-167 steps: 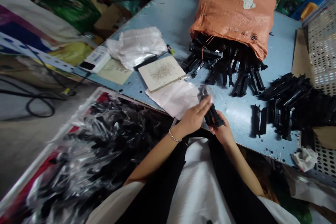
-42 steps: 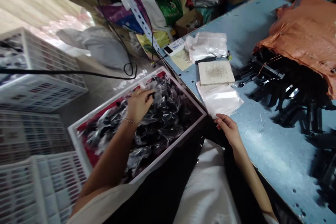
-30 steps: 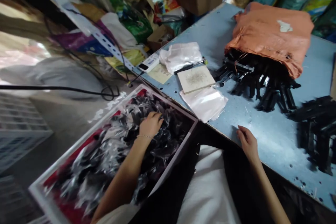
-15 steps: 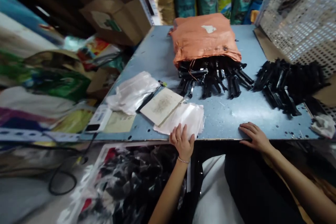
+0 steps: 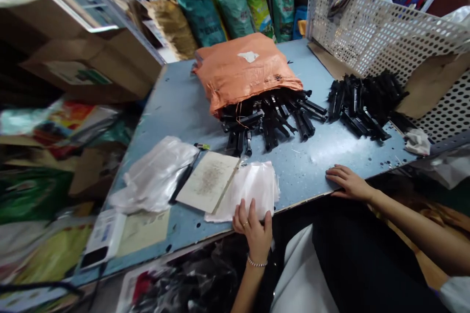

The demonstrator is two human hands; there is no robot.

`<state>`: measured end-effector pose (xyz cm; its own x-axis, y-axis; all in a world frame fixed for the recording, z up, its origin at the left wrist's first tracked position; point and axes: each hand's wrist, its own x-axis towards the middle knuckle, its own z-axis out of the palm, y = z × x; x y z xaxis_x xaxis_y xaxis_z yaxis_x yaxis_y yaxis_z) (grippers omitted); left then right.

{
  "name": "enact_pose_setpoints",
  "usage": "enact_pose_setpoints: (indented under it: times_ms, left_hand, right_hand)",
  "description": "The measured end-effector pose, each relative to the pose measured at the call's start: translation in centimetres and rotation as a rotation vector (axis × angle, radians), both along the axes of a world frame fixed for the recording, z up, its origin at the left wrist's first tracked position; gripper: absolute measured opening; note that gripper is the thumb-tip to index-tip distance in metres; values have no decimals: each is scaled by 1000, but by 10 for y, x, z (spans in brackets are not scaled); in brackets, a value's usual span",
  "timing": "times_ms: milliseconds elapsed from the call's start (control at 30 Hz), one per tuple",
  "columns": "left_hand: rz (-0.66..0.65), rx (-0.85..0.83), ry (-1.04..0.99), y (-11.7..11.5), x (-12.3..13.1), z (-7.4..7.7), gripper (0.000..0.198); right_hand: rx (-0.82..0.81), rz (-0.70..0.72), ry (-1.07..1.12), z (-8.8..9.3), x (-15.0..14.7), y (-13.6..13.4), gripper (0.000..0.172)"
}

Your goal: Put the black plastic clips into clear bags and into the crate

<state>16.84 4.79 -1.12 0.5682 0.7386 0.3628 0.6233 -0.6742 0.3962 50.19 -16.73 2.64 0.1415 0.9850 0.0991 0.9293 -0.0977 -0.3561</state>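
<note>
My left hand (image 5: 254,227) rests with fingers spread on the near edge of a stack of clear plastic bags (image 5: 249,187) at the front of the blue table (image 5: 176,107). Flat on the table's front edge lies my right hand (image 5: 347,183), fingers stretched out and holding nothing. Behind the bags, an orange woven sack (image 5: 244,69) lies on its side with black plastic parts (image 5: 270,117) spilling from its mouth. A second pile of black parts (image 5: 362,102) sits to the right.
A tan board (image 5: 208,181) and a crumpled plastic sheet (image 5: 156,176) lie left of the bags. A white device (image 5: 101,237) is at the front left corner. A perforated white crate (image 5: 385,34) stands at the right. A bin of bagged black parts (image 5: 187,283) sits below the table.
My left hand left the bin of bagged parts and came up onto the stack of clear bags. My right hand settled flat on the table edge. The view swung up and right.
</note>
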Motion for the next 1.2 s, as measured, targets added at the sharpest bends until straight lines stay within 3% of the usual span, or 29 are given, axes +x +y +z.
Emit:
enact_pose_setpoints:
  times_ms: [67, 167, 300, 433, 567, 767, 867, 1067, 1200]
  left_hand:
    - [-26, 32, -27, 3, 4, 8, 56]
    - [-37, 118, -86, 14, 19, 16, 48]
    - [3, 160, -29, 28, 36, 14, 47]
    - [-10, 152, 105, 31, 45, 10, 50]
    - [-8, 119, 210, 37, 50, 18, 50]
    - [40, -75, 282, 41, 58, 25, 47]
    - [53, -187, 317, 41, 56, 24, 52]
    - [50, -213, 313, 45, 56, 24, 57]
    - [156, -265, 275, 38, 68, 33, 56]
  right_hand:
    - [-25, 53, -19, 5, 5, 4, 58]
    - [-96, 265, -42, 13, 21, 20, 71]
    - [-140, 515, -30, 15, 39, 40, 84]
    - [-163, 534, -9, 6, 49, 41, 86]
    - [-156, 566, -35, -15, 52, 38, 87]
    - [120, 497, -41, -47, 53, 43, 65]
    - [116, 546, -80, -48, 57, 48, 60]
    - [91, 696, -129, -36, 61, 60, 56]
    - [31, 692, -110, -23, 56, 62, 59]
